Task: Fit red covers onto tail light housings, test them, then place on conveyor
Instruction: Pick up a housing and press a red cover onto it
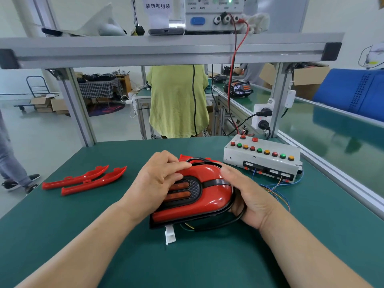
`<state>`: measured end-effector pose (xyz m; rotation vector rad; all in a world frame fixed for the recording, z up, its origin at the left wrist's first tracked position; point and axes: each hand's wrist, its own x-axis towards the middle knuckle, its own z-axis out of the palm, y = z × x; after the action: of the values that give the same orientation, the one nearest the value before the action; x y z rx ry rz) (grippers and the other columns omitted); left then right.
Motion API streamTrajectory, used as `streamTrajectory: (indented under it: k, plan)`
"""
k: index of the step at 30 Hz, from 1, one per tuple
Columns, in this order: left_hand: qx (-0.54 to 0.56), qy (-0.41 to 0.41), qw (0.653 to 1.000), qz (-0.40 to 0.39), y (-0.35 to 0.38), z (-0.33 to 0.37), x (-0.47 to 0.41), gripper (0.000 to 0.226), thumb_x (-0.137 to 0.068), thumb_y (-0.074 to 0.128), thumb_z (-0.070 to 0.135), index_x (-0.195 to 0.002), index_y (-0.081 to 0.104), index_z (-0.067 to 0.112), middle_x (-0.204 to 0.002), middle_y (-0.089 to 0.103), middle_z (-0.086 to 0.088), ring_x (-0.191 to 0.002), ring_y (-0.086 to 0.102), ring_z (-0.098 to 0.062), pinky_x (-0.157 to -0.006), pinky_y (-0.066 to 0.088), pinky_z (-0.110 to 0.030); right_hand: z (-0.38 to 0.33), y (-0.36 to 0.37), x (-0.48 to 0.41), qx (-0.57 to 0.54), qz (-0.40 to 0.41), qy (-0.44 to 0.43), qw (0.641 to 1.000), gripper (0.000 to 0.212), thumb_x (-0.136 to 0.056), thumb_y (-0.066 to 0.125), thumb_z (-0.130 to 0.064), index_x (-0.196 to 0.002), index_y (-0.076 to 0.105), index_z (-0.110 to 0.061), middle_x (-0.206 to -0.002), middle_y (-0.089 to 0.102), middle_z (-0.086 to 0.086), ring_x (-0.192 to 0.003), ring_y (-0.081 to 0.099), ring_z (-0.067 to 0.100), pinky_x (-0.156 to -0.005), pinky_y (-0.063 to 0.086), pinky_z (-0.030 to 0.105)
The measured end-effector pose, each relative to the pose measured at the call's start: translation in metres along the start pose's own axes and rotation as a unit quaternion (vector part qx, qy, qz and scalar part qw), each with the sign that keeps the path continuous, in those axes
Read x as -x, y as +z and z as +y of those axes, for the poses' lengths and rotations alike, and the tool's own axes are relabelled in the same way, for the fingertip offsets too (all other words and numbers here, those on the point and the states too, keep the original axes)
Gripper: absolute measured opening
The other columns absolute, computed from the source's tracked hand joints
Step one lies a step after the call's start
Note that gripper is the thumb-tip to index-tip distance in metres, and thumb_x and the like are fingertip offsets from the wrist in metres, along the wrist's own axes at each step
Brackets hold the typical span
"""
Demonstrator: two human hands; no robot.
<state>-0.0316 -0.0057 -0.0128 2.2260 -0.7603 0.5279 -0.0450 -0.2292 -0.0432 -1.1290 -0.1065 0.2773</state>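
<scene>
1. White plug [170,235] lies on the green table mat [62,235] at the near edge of the tail light, on short coloured wires coming from under the light.
2. Tail light [204,197] sits mid-table, lying slantwise, red cover on top of a black base; two orange strips in a black insert show on its left part.
3. L hand [158,179] lies over the light's left-far part, fingers curved across the red cover & clasping it. Thumb hidden.
4. R hand [251,201] grasps the light's right end: thumb on top of the cover, fingers wrapped under the edge, with a black cable [220,225] looping out by the palm.
5. Two loose red trim strips [83,180] lie side by side on the mat, well left of the light, untouched.
6. Grey test box [234,157] w/ rows of red, green & yellow buttons sits far-right of the light, thin coloured wires trailing from its front.
7. Green conveyor belt [332,129] runs along the right side, beyond an aluminium rail.
8. Far: a person in a light green top [178,100] stands back-on at the next bench. Overhead shelf holds a power supply [214,16] w/ a red lead hanging down.
</scene>
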Motion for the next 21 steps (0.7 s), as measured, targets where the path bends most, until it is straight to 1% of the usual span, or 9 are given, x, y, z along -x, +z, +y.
streamTrajectory:
  k: [3, 5, 7, 10, 13, 15, 16, 18, 21]
  plan:
    - [0.068, -0.001, 0.998, -0.013, 0.002, 0.004, 0.001, 0.037, -0.092, 0.059, -0.008, -0.115, 0.072, 0.018, -0.099, 0.053, -0.005, -0.098, 0.053, -0.006, -0.083, 0.045, -0.005, 0.001, 0.007, -0.002, 0.005, 0.058, 0.024, 0.998, 0.058, -0.076, 0.070, -0.048, -0.118, 0.070, -0.007, -0.114, 0.071, 0.023, -0.103, 0.070, 0.040, -0.085, 0.059, 0.051]
    - [0.021, 0.015, 1.000, -0.015, 0.004, 0.002, -0.002, 0.037, -0.092, 0.061, -0.005, -0.116, 0.073, 0.019, -0.099, 0.055, -0.003, -0.099, 0.053, -0.010, -0.089, 0.045, -0.016, 0.004, 0.009, -0.005, 0.024, 0.099, 0.022, 0.995, 0.059, -0.071, 0.075, -0.042, -0.118, 0.069, -0.006, -0.110, 0.072, 0.025, -0.106, 0.066, 0.046, -0.092, 0.054, 0.058]
    - [-0.015, 0.013, 1.000, -0.010, 0.007, -0.005, -0.003, 0.035, -0.092, 0.064, -0.001, -0.117, 0.073, 0.022, -0.099, 0.057, 0.001, -0.102, 0.052, -0.016, -0.095, 0.040, -0.020, 0.004, 0.011, -0.006, 0.029, 0.118, 0.017, 0.992, 0.057, -0.069, 0.077, -0.037, -0.116, 0.069, -0.007, -0.107, 0.072, 0.025, -0.099, 0.068, 0.044, -0.091, 0.054, 0.059]
    - [0.053, -0.046, 0.998, -0.004, 0.010, -0.006, -0.003, 0.035, -0.095, 0.062, 0.007, -0.120, 0.070, 0.029, -0.107, 0.057, 0.008, -0.110, 0.050, -0.005, -0.093, 0.037, -0.007, 0.003, 0.011, -0.005, 0.025, 0.122, 0.011, 0.992, 0.052, -0.067, 0.077, -0.035, -0.112, 0.071, -0.008, -0.102, 0.074, 0.023, -0.086, 0.070, 0.037, -0.081, 0.058, 0.053]
    - [0.114, -0.153, 0.981, 0.033, 0.006, -0.012, -0.007, 0.032, -0.096, 0.062, 0.023, -0.123, 0.061, 0.039, -0.117, 0.058, 0.017, -0.111, 0.051, 0.011, -0.087, 0.036, 0.001, 0.005, 0.007, -0.006, 0.023, 0.126, 0.007, 0.992, 0.051, -0.065, 0.078, -0.036, -0.109, 0.072, -0.011, -0.100, 0.075, 0.020, -0.079, 0.072, 0.033, -0.075, 0.061, 0.049]
    - [0.157, -0.245, 0.955, 0.054, -0.006, -0.018, -0.009, 0.016, -0.096, 0.058, 0.036, -0.111, 0.064, 0.038, -0.117, 0.065, 0.013, -0.101, 0.057, 0.010, -0.084, 0.042, -0.007, 0.006, 0.005, -0.007, 0.020, 0.126, 0.004, 0.992, 0.047, -0.065, 0.078, -0.037, -0.105, 0.073, -0.013, -0.097, 0.076, 0.018, -0.074, 0.072, 0.030, -0.070, 0.062, 0.044]
    - [0.196, -0.287, 0.937, 0.038, -0.012, -0.022, -0.008, 0.019, -0.096, 0.055, 0.043, -0.106, 0.066, 0.033, -0.115, 0.068, 0.007, -0.097, 0.061, 0.004, -0.084, 0.046, -0.016, 0.006, 0.005, -0.007, 0.017, 0.127, 0.002, 0.992, 0.044, -0.065, 0.078, -0.037, -0.102, 0.074, -0.014, -0.095, 0.076, 0.017, -0.071, 0.072, 0.028, -0.068, 0.062, 0.042]
    - [0.276, -0.351, 0.894, -0.035, -0.020, -0.029, -0.003, 0.043, -0.092, 0.049, 0.055, -0.105, 0.071, 0.021, -0.111, 0.074, -0.003, -0.093, 0.066, -0.012, -0.087, 0.047, -0.032, 0.007, 0.004, -0.007, 0.016, 0.131, 0.001, 0.991, 0.041, -0.065, 0.078, -0.037, -0.099, 0.074, -0.014, -0.094, 0.076, 0.017, -0.069, 0.072, 0.027, -0.066, 0.062, 0.042]
    - [0.369, -0.384, 0.838, -0.118, -0.019, -0.028, 0.003, 0.056, -0.083, 0.053, 0.057, -0.111, 0.073, 0.012, -0.112, 0.074, -0.007, -0.102, 0.070, -0.021, -0.094, 0.050, -0.037, 0.007, 0.005, -0.007, 0.019, 0.129, 0.005, 0.991, 0.046, -0.065, 0.078, -0.037, -0.105, 0.073, -0.013, -0.099, 0.075, 0.019, -0.075, 0.072, 0.030, -0.072, 0.061, 0.047]
